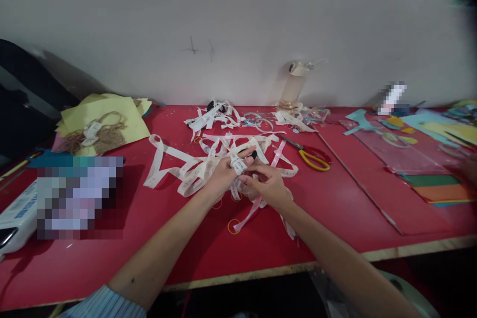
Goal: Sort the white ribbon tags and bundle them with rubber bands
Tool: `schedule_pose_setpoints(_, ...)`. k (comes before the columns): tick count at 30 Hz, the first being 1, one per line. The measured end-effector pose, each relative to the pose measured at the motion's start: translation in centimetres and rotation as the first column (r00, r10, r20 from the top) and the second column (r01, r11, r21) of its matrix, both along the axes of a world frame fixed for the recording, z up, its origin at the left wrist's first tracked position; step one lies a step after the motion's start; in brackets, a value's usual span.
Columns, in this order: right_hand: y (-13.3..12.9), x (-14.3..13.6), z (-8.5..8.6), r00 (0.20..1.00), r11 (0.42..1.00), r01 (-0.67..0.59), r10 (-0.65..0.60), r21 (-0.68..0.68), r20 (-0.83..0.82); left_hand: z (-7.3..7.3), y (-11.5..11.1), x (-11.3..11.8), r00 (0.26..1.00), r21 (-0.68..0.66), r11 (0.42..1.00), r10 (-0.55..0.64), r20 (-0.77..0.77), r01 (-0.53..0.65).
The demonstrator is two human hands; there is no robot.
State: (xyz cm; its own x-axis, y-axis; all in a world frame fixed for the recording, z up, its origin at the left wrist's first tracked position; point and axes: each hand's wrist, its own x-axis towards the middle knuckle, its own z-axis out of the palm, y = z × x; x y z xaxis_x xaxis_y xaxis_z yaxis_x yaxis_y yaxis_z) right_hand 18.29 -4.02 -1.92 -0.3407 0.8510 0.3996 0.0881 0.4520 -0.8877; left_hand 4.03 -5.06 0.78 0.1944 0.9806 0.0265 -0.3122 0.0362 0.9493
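White printed ribbon (238,164) is wound around the fingers of my left hand (221,174), which is closed on it. Close on the right, my right hand (271,188) has its thumb and fingers pinched at the same ribbon, the fingertips partly hidden. A dark band or piece (254,154) shows at the left fingertips. Beneath and behind both hands spreads a loose tangle of white ribbon (194,171). A pink ribbon (248,216) runs out toward me, its end by a yellow rubber band (234,227).
Yellow-handled scissors (315,159) lie right of the tangle. Ribbon scraps (219,117) and a clear bottle (292,89) stand along the grey partition (130,25). Twine (104,134) rests on yellow paper (130,121) at left. Coloured sheets (439,186) lie right, near another person's hand (468,169).
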Motion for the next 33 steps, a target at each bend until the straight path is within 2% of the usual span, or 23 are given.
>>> schedule_pose_setpoints(8, 0.4, 0.0, -0.7, 0.992, 0.992, -0.057, 0.045, -0.109, -0.114, 0.2, -0.1, -0.2, 0.999, -0.002, 1.000, -0.023, -0.038, 0.023)
schedule_pose_setpoints(15, 0.0, -0.3, -0.3, 0.996, 0.988, -0.028, 0.014, -0.149, -0.092, -0.1, 0.1, -0.3, 0.999, -0.012, 1.000, -0.006, -0.049, 0.005)
schedule_pose_setpoints(22, -0.8, -0.6, 0.6, 0.996, 0.998, 0.066, -0.067, -0.014, -0.057, -0.5, 0.1, 0.4, 0.996, 0.052, 0.995, 0.082, -0.033, -0.080)
schedule_pose_setpoints(33, -1.0, -0.6, 0.7, 0.990, 0.988, 0.134, -0.130, 0.081, -0.057, -0.7, -0.1, 0.5, 1.000, -0.060, 0.998, 0.017, -0.011, -0.017)
